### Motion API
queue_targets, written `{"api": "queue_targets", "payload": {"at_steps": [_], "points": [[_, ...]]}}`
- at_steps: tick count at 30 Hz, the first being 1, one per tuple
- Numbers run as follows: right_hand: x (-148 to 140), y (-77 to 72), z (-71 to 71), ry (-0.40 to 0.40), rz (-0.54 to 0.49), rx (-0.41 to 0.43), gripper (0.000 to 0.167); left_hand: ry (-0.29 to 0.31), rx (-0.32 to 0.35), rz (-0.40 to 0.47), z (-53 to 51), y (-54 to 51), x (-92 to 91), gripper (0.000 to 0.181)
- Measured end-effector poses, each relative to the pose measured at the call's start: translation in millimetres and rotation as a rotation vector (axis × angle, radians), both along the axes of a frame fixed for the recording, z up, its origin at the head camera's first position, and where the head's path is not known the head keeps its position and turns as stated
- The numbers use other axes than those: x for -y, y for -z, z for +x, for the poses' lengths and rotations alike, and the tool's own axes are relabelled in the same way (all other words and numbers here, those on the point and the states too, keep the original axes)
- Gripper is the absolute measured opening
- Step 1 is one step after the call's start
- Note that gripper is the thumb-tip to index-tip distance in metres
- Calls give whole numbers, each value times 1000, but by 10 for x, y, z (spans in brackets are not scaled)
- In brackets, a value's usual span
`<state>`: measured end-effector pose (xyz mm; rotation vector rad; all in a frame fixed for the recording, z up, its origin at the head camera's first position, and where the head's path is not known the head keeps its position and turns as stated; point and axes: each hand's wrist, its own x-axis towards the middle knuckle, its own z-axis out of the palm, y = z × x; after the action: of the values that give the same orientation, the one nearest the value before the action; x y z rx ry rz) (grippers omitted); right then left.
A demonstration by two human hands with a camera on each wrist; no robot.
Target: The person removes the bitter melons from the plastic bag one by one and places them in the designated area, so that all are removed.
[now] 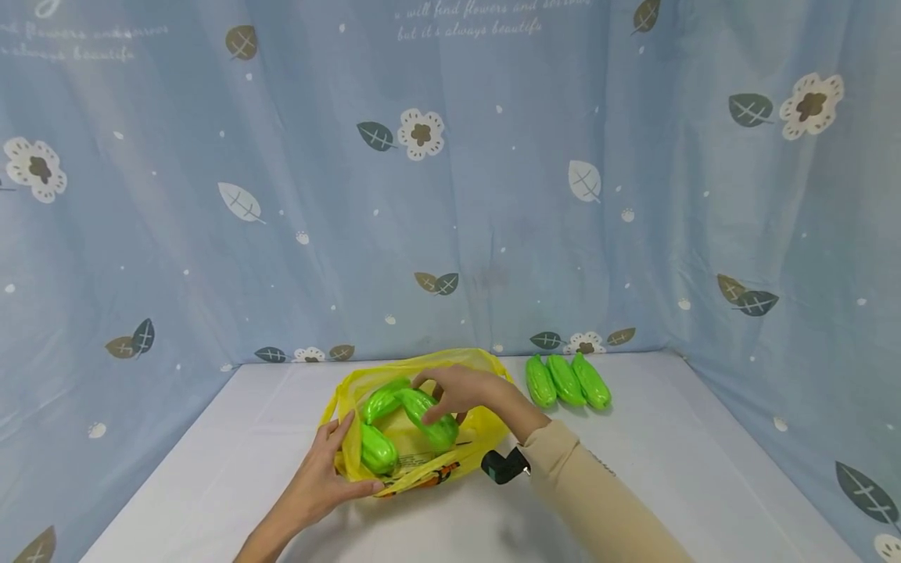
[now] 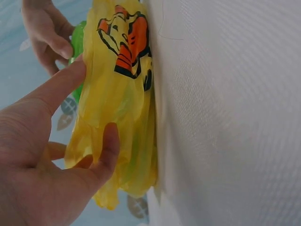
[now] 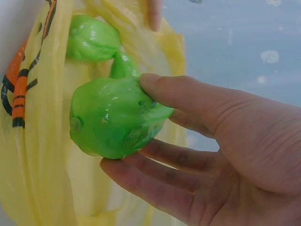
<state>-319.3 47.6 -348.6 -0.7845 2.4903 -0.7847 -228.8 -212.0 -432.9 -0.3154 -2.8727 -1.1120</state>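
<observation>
A yellow plastic bag [image 1: 489, 426] lies on the table with its mouth spread open. My left hand [image 1: 317, 473] holds the bag's left edge, the thumb on its printed outer side in the left wrist view. My right hand [image 1: 461, 389] reaches over the mouth and grips a shiny green gourd-like vegetable [image 3: 110, 117] between thumb and fingers. Beside it, inside the bag, are another green gourd [image 1: 378, 450] at lower left and one [image 1: 384, 399] toward the back. The bag's folds hide part of its inside.
Three matching green gourds [image 1: 565, 381] lie side by side on the white tabletop [image 1: 676, 453], right of the bag. A blue patterned curtain [image 1: 493, 195] hangs behind and along both sides. A black device [image 1: 504, 467] sits by my right wrist.
</observation>
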Motion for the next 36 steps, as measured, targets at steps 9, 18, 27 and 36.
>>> {"api": "queue_targets", "payload": {"at_steps": [9, 18, 27, 36], "points": [[-232, -139, 42, 10, -65, -37, 60, -9, -15, -7, -18, -2, 1, 116], [-561, -143, 94, 43, -110, -68, 60, -1, -12, 0, -5, -4, 1, 116], [-889, -181, 233, 72, -170, -76, 62, -6, -14, 2, 4, -11, -5, 116], [-1178, -174, 368, 155, -167, -89, 63, 4, -30, 15, -1, 7, -16, 116]]}}
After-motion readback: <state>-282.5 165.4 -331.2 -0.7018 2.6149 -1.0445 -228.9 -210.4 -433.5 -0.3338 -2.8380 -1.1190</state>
